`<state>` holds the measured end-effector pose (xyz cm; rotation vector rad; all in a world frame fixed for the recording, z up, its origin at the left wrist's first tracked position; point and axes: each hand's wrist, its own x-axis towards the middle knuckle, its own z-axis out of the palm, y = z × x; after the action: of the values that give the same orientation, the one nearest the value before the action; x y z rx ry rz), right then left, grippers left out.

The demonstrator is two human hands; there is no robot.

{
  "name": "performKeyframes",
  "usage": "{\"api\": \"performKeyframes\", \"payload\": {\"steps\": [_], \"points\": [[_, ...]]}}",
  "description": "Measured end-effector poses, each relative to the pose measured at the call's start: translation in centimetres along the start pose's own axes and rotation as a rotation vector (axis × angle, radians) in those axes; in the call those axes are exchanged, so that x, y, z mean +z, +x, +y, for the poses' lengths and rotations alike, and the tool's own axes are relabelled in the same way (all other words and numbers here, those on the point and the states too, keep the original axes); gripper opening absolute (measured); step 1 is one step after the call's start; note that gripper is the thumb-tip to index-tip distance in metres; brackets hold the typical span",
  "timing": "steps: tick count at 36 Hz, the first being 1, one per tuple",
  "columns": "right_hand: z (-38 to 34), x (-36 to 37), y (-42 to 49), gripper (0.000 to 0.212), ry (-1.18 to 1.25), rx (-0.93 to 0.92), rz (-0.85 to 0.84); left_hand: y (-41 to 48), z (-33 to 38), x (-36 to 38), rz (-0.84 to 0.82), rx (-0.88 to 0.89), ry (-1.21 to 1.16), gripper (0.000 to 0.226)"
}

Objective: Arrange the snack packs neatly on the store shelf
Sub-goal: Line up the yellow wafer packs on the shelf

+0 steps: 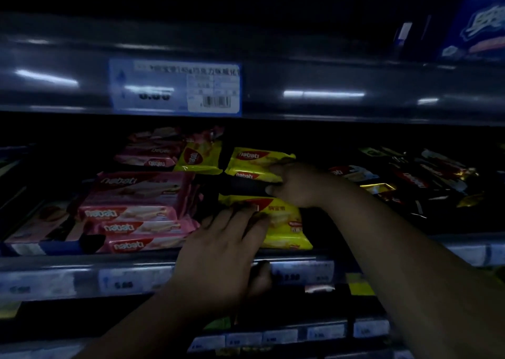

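Reaching across the shelf [82,263], the right hand [297,185] pinched the rear yellow Nabati packs [259,164]. Its fingers were curled over the two-high stack, thumb under the near edge. The stack sat toward the back of the shelf, about centre. Whether it was lifted or resting, couldn't tell in the dark.

The left hand [224,249] lay on the front yellow Nabati pack [287,230], fingers spread and fairly straight on its left part. The thumb hung down over the shelf's front rail, beside a lower price label [300,272]. That pack lay flat at the shelf's front edge, just below the right hand.

Pink Nabati packs [131,214] were stacked in rows just left of the yellow ones. A tilted yellow pack [200,158] sat further back, between the pink ones and the rear yellow stack. Dark-wrapped packs [410,178] lay jumbled to the right.

A blue price tag [175,87] hung on the rail of the shelf above, and a blue package [481,22] stood top right. The view was dim and blurred.
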<state>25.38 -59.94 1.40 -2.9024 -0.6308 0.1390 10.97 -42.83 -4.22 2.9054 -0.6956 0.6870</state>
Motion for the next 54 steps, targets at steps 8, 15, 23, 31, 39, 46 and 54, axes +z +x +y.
{"api": "performKeyframes", "payload": {"steps": [8,15,23,31,39,46,54], "points": [[1.5,0.0,1.1,0.113,0.197,0.12,0.031,0.1,0.3,0.0,0.002,-0.042,-0.007,0.066],[1.2,-0.5,-0.9,0.1,0.444,0.105,0.36,-0.2,0.5,-0.1,0.023,-0.042,-0.014,0.062],[-1.9,-0.6,-9.9,0.092,0.392,-0.038,0.27,-2.5,2.2,-1.9,0.192,0.058,-0.062,0.047],[-2.3,4.0,-12.2,0.096,0.217,-0.059,0.255,-3.5,0.8,-2.3,0.084,-0.111,0.17,0.064],[-5.2,6.4,-14.9,0.088,-0.08,-0.089,0.594,-4.2,0.4,-2.4,0.005,-0.102,0.201,0.078],[-6.0,7.2,-14.4,0.098,-0.138,-0.064,0.39,-4.2,-0.3,-3.0,0.052,-0.12,0.213,0.078],[-6.9,6.4,-14.6,0.11,-0.153,-0.039,0.377,-4.0,-0.6,-4.1,0.082,-0.093,0.218,0.08]]}}
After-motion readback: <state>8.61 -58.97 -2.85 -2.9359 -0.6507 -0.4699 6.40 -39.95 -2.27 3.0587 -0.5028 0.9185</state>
